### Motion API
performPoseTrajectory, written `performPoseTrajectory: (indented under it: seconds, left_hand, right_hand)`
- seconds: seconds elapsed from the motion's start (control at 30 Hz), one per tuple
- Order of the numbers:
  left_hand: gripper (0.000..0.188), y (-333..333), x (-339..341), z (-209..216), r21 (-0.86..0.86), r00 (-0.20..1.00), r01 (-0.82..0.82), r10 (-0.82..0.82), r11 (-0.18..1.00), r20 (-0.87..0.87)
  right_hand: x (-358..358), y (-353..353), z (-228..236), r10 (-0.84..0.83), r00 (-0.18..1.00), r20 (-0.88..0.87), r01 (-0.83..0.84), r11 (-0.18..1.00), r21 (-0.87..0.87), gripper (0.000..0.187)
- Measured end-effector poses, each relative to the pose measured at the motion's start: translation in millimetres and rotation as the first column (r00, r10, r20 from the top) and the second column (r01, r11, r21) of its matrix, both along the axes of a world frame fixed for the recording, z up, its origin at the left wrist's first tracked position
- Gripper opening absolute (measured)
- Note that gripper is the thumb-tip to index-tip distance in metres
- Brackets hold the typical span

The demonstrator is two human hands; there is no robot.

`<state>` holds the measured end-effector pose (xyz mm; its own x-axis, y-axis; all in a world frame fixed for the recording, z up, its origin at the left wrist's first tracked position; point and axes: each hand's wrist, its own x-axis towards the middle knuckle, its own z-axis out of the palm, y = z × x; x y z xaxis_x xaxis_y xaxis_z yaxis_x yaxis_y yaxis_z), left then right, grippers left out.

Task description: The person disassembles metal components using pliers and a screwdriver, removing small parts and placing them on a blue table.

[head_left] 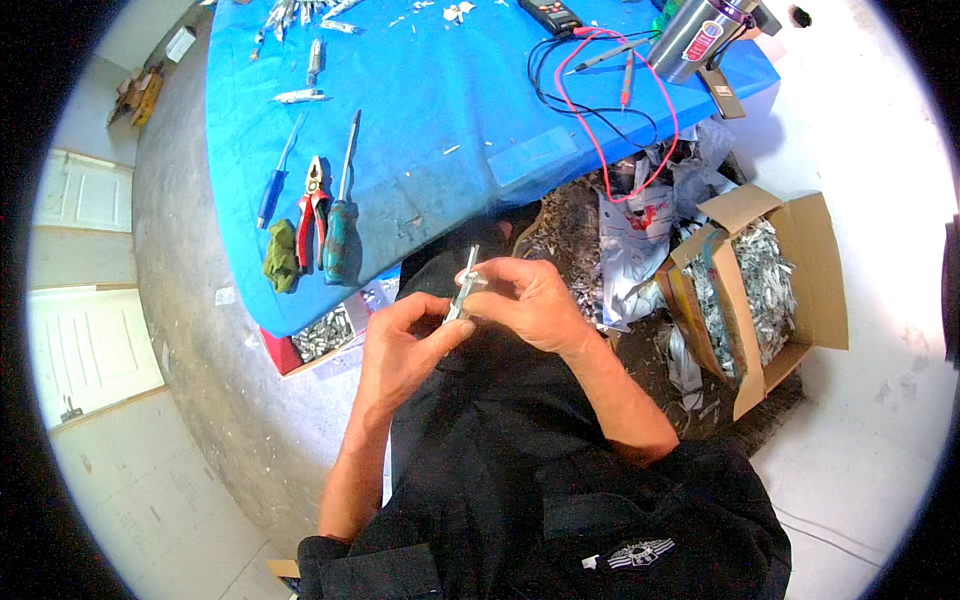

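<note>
slim silver-grey strip-shaped piece: held above lap, off table | lower end pinched by left hand | upper part gripped by right hand's thumb and fingers | red-handled steel pliers laid between two blue-handled screwdrivers on blue-covered table | open brown cardboard box, filled with silvery scraps, placed at right

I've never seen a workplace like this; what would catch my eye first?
Probably the bright blue table cover across the top. Then, near the middle, the left hand and right hand meet at a slim silvery piece. At the right, an open cardboard box holds a mass of silvery scraps.
</note>
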<state>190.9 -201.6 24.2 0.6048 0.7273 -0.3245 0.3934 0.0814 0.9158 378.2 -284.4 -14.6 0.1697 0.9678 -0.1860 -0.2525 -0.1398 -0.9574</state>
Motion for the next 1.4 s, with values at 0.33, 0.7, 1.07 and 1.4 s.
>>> performPoseTrajectory:
  seconds: [0.33,0.7,1.07,1.4]
  left_hand:
    - [0.020,-1.8,-10.7,-12.0,-0.285,0.973,0.076,-0.008,0.955,0.230]
    - [0.015,-12.3,-4.2,-12.6,-0.229,0.984,-0.010,0.050,0.973,0.169]
    - [0.019,-23.0,6.2,-6.9,-0.189,0.984,-0.093,0.119,0.978,0.130]
    - [0.022,-16.3,-3.1,-23.3,-0.219,0.987,-0.038,0.071,0.975,0.146]
  right_hand:
    - [13.1,-7.0,0.1,0.149,0.964,-0.218,-0.123,0.984,0.129,0.028]
    - [9.1,-10.0,-7.0,0.029,0.995,-0.100,-0.027,0.999,0.017,0.033]
    - [5.0,-11.2,-7.1,-0.008,0.971,-0.239,0.015,0.999,0.028,0.029]
    - [6.3,-13.3,-18.2,-0.008,0.994,-0.109,0.013,0.999,0.045,0.025]
